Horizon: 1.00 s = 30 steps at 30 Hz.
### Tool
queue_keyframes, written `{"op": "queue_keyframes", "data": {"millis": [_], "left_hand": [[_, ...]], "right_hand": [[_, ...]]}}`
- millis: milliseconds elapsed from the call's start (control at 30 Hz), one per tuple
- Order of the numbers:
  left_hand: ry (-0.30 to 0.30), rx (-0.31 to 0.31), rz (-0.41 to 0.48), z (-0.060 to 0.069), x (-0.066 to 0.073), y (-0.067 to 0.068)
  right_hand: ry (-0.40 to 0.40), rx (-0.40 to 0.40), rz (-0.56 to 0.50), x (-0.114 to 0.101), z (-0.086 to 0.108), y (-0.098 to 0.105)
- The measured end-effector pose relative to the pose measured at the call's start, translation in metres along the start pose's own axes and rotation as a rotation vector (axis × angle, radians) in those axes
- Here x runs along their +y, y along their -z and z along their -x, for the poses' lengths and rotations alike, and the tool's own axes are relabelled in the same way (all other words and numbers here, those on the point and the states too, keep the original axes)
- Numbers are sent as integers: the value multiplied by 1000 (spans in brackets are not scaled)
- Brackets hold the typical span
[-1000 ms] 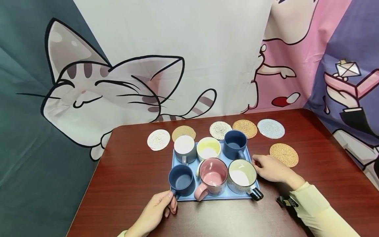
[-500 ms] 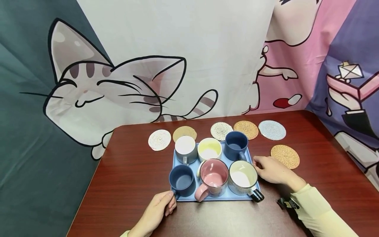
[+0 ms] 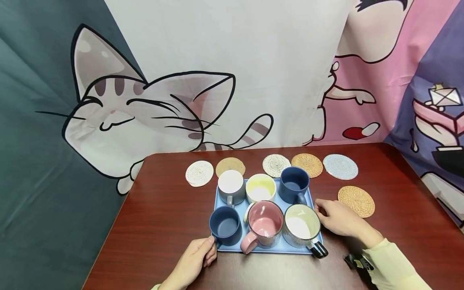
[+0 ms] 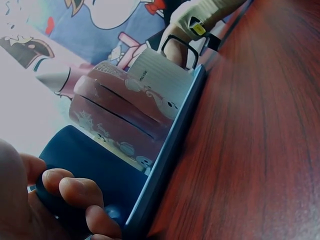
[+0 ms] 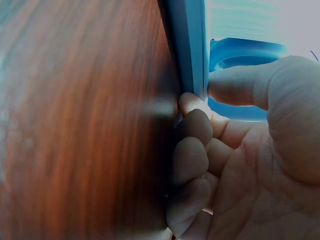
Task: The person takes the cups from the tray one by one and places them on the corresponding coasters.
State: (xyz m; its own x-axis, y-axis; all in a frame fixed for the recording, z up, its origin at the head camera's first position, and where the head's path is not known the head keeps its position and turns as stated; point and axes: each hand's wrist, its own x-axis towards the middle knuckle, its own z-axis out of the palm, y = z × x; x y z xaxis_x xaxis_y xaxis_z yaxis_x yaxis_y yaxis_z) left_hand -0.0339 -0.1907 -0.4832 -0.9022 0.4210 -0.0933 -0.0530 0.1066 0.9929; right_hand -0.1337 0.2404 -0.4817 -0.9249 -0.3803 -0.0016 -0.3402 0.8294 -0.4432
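Note:
A light blue tray [image 3: 270, 249] on the table bears several mugs. At its front left stands a dark blue mug [image 3: 224, 225], and my left hand [image 3: 193, 257] grips that mug's handle at the tray's corner; the left wrist view shows the fingers [image 4: 82, 192] curled there. On the other side my right hand [image 3: 340, 219] pinches the tray's right edge [image 5: 192, 45] between thumb and index finger. Beside the blue mug sit a pink mug [image 3: 266, 221] and a cream mug [image 3: 301, 225] with a black-striped handle.
A grey mug [image 3: 231, 189], a yellow-lined cup [image 3: 260, 188] and another blue mug [image 3: 294, 183] fill the tray's back row. Several round coasters lie behind, including a white one [image 3: 199, 173]; a woven one [image 3: 357, 200] is by my right hand. A printed cloth [image 3: 253, 60] hangs behind the table.
The head view has shifted, moving the whole scene slightly right and down in it. My left fingers have drawn in closer at the blue mug's handle. The right hand keeps its place on the tray.

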Motion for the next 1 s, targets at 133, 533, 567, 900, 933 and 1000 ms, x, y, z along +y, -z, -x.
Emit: {"op": "queue_keyframes", "data": {"millis": [133,533,567,900,933,1000], "left_hand": [[-17,-11,2,-1,0,0],[-74,-42,-57,-2,-1,4],[-76,-43,-57,-3,0,5],[-74,-25,-27,-4,1,4],[-77,-26,-19,-4,1,4],[-83,-27,-15,-3,0,5]], "right_hand": [[-2,15,16,0,3,0],[-11,12,4,-2,1,0],[-12,12,6,-2,1,0],[2,38,16,-1,1,-1],[3,39,17,-1,1,-1],[-2,39,14,-1,2,-2]]}}
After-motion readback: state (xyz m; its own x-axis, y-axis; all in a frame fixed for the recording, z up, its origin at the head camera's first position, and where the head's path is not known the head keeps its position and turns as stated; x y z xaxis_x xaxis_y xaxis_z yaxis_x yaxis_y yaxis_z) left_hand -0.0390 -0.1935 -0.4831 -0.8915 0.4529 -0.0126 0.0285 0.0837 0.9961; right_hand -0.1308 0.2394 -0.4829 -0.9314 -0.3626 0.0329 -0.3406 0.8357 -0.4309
